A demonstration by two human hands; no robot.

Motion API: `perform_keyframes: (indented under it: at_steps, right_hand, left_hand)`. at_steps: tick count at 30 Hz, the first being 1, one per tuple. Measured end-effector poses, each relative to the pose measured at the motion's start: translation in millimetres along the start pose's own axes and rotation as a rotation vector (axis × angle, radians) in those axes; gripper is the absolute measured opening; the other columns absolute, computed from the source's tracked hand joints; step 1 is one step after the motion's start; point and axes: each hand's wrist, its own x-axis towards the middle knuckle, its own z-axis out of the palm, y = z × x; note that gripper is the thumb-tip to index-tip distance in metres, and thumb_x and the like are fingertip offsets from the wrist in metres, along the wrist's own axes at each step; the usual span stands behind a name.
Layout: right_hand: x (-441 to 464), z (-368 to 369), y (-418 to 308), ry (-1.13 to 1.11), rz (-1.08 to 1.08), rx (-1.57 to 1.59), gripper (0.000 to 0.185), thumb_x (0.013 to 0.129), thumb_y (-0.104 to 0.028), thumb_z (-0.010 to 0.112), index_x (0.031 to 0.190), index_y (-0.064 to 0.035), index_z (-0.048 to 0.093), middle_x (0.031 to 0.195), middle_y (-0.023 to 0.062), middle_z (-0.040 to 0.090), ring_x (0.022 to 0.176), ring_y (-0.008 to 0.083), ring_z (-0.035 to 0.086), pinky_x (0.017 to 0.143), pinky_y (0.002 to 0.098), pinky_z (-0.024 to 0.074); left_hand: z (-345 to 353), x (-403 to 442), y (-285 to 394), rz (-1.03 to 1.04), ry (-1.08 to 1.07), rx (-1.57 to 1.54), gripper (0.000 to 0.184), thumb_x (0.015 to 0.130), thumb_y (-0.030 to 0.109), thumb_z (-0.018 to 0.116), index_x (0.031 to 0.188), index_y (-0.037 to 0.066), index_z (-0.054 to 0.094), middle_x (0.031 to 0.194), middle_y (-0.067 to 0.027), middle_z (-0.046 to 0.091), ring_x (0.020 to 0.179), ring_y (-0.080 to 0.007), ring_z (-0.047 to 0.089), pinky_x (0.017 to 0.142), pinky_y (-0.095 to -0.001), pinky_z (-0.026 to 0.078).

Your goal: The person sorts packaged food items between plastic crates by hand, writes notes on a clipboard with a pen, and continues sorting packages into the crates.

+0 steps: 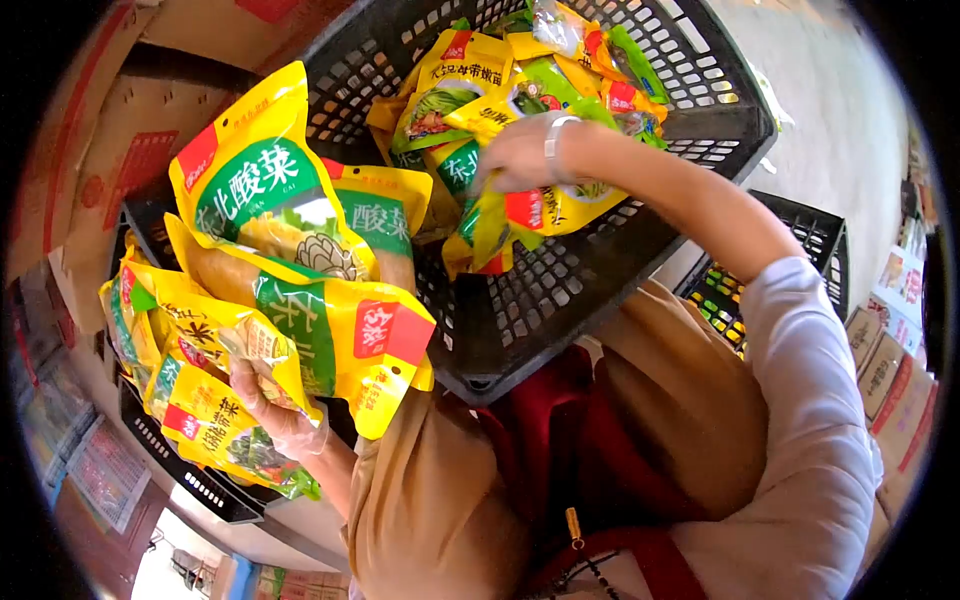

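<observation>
My right hand, in a clear glove with a white band at the wrist, reaches into the large black crate. Its fingers are closed on the corner of a yellow food packet among several similar ones. My left hand, also in a clear glove, is at the left pile, its fingers curled on a yellow packet with a vegetable picture. Other packets partly hide them. Above it lie big yellow and green packets of pickled cabbage, one showing pale contents through a clear window.
A second black crate stands under the left pile. Another black crate with small yellow-and-green items is at the right, behind my arm. Cardboard boxes are stacked at the left, and more boxes stand at the far right.
</observation>
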Motion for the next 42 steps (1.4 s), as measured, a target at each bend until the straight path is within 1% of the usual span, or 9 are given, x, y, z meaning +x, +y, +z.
perform_keyframes:
  at_steps: [10, 17, 20, 26, 30, 34, 38, 40, 42]
  right_hand:
    - [-31, -12, -5, -0.144, 0.249, -0.155, 0.034, 0.082, -0.036, 0.054, 0.11, -0.0167, 0.059, 0.084, 0.0115, 0.064, 0.085, 0.0309, 0.06, 0.074, 0.0422, 0.0469]
    - [64, -3, -8, 0.49, -0.14, -0.525, 0.044, 0.076, -0.032, 0.065, 0.116, -0.017, 0.055, 0.101, 0.006, 0.062, 0.1, 0.0238, 0.056, 0.078, 0.0394, 0.0466]
    - [101, -3, -8, 0.118, -0.117, -0.663, 0.042, 0.075, -0.032, 0.066, 0.112, -0.0157, 0.058, 0.111, 0.0042, 0.058, 0.109, 0.0232, 0.051, 0.083, 0.0403, 0.0449]
    - [94, -17, -21, -0.112, 0.243, -0.492, 0.04, 0.074, -0.039, 0.066, 0.105, -0.0129, 0.062, 0.088, 0.0069, 0.065, 0.085, 0.0288, 0.063, 0.068, 0.0434, 0.0509]
    - [39, 2, -4, 0.14, -0.077, -0.32, 0.027, 0.078, -0.032, 0.062, 0.081, -0.0062, 0.059, 0.077, 0.012, 0.063, 0.074, 0.0319, 0.063, 0.062, 0.0433, 0.0514]
    - [-21, 19, -9, 0.201, 0.026, -0.197, 0.018, 0.082, -0.023, 0.054, 0.087, -0.0074, 0.062, 0.072, 0.0115, 0.064, 0.071, 0.032, 0.063, 0.065, 0.0413, 0.0518]
    - [-53, 0, 8, 0.351, -0.134, -0.058, 0.025, 0.079, -0.015, 0.057, 0.102, -0.0054, 0.056, 0.089, 0.0151, 0.062, 0.08, 0.0322, 0.062, 0.073, 0.0407, 0.0501]
    - [-52, -13, 26, 0.441, -0.138, -0.115, 0.031, 0.078, -0.013, 0.059, 0.108, -0.0047, 0.053, 0.097, 0.0159, 0.061, 0.085, 0.0323, 0.06, 0.076, 0.0408, 0.0491]
    - [-47, -29, 55, 0.621, 0.146, -0.159, 0.04, 0.079, -0.014, 0.059, 0.116, -0.0026, 0.049, 0.108, 0.0193, 0.058, 0.097, 0.0332, 0.057, 0.085, 0.0394, 0.0459]
  left_hand:
    - [17, 5, 35, -0.144, 0.1, -0.304, 0.068, 0.084, 0.038, 0.058, 0.138, 0.01, 0.027, 0.136, -0.0167, 0.033, 0.124, -0.0326, 0.035, 0.104, -0.0451, 0.027]
    - [11, -15, 6, -0.047, 0.145, 0.01, 0.069, 0.085, 0.041, 0.056, 0.137, 0.008, 0.027, 0.137, -0.0184, 0.031, 0.124, -0.0335, 0.035, 0.104, -0.046, 0.027]
    - [7, -24, 1, -0.03, 0.139, 0.081, 0.07, 0.084, 0.042, 0.056, 0.137, 0.007, 0.027, 0.137, -0.0187, 0.031, 0.124, -0.0335, 0.035, 0.103, -0.0461, 0.027]
    - [2, -29, -14, -0.038, 0.124, 0.145, 0.071, 0.084, 0.044, 0.056, 0.137, 0.006, 0.027, 0.138, -0.0193, 0.03, 0.123, -0.0336, 0.035, 0.103, -0.0464, 0.028]
    - [18, -1, 11, 0.006, 0.072, 0.003, 0.075, 0.083, 0.048, 0.057, 0.136, 0.004, 0.026, 0.137, -0.0206, 0.031, 0.123, -0.0331, 0.035, 0.103, -0.0467, 0.028]
    - [26, 5, 35, -0.366, 0.069, -0.385, 0.088, 0.079, 0.052, 0.059, 0.139, 0.002, 0.017, 0.138, -0.0156, 0.029, 0.127, -0.03, 0.03, 0.106, -0.0404, 0.022]
    - [29, 7, 30, -0.562, 0.224, -0.664, 0.092, 0.074, 0.045, 0.068, 0.139, 0.003, 0.018, 0.136, -0.0131, 0.031, 0.125, -0.0273, 0.034, 0.105, -0.0391, 0.026]
    - [34, 30, 54, -0.908, 0.403, -0.987, 0.091, 0.075, 0.046, 0.067, 0.139, 0.003, 0.018, 0.136, -0.0127, 0.033, 0.123, -0.0265, 0.036, 0.104, -0.0387, 0.028]
    - [31, 11, 36, -0.346, 0.126, -0.542, 0.048, 0.091, 0.026, 0.045, 0.134, 0.005, 0.035, 0.134, -0.0142, 0.04, 0.119, -0.0258, 0.042, 0.102, -0.0379, 0.033]
